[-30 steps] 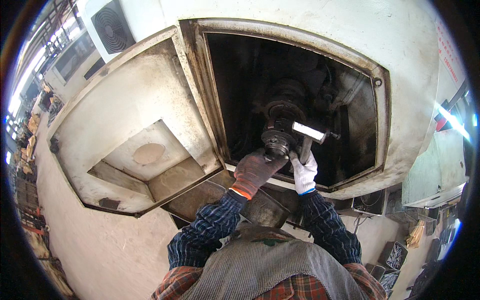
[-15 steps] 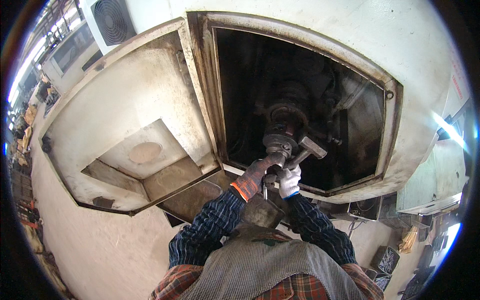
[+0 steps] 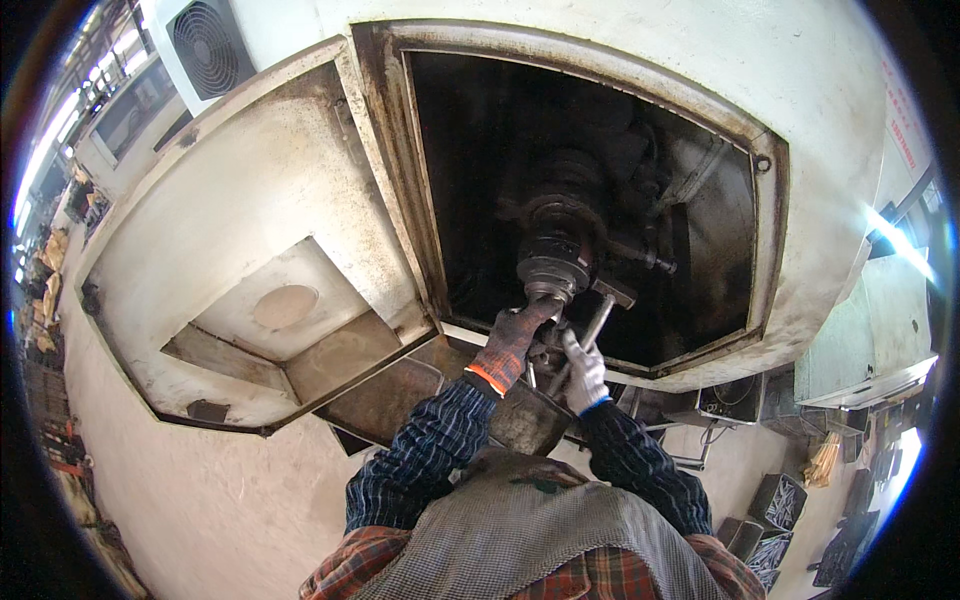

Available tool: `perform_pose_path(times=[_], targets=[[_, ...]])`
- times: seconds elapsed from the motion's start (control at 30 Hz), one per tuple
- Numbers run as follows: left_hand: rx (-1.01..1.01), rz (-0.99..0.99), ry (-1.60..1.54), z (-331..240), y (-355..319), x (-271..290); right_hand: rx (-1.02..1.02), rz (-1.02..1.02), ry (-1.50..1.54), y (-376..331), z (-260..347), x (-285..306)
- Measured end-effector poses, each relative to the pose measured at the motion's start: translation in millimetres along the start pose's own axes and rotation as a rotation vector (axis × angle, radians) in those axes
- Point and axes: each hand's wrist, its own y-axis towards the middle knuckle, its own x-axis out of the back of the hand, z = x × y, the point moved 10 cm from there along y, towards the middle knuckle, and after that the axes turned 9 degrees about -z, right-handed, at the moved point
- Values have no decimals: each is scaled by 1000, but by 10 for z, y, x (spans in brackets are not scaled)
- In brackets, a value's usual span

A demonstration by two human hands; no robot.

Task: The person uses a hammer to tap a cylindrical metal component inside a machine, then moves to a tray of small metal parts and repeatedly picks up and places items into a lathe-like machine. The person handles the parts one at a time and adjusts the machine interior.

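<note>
My left hand [image 3: 510, 345], in a dark glove with an orange cuff, reaches up to the front end of a round metal chuck [image 3: 553, 262]. Its fingers are closed at the chuck's mouth, around something mostly hidden by the glove. In a white glove, my right hand [image 3: 584, 375] grips the handle of a hammer [image 3: 598, 325]. The hammer's head [image 3: 615, 289] is up beside the chuck's right side, apart from it as far as I can see. Between my hands there is a dark metal piece [image 3: 546, 358], too cluttered to make out.
The chuck sits in the dark opening of a pale machine, inside a grimy frame [image 3: 770, 230]. A hinged door [image 3: 270, 200] hangs open at left. Below my arms is a metal tray [image 3: 385, 400]. Bins of metal rods [image 3: 778, 502] stand on the floor at lower right.
My right hand has drawn down and back along with the hammer, and more of the handle shows. The left hand stays at the chuck. The whole view has shifted slightly.
</note>
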Motion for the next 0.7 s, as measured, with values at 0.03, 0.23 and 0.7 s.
perform_pose_path(times=[0.03, 0.23, 0.7], targets=[[-23, -9, 62, -58, -40, 7, -1, -49, -99, -22, -21, 229], [-187, -180, 626, -420, -193, 78, -39, -155, -260, -200, -197, 1103], [-410, -235, 1450, -860, -554, -183, 345, -28, -730, -460, 590, 834]])
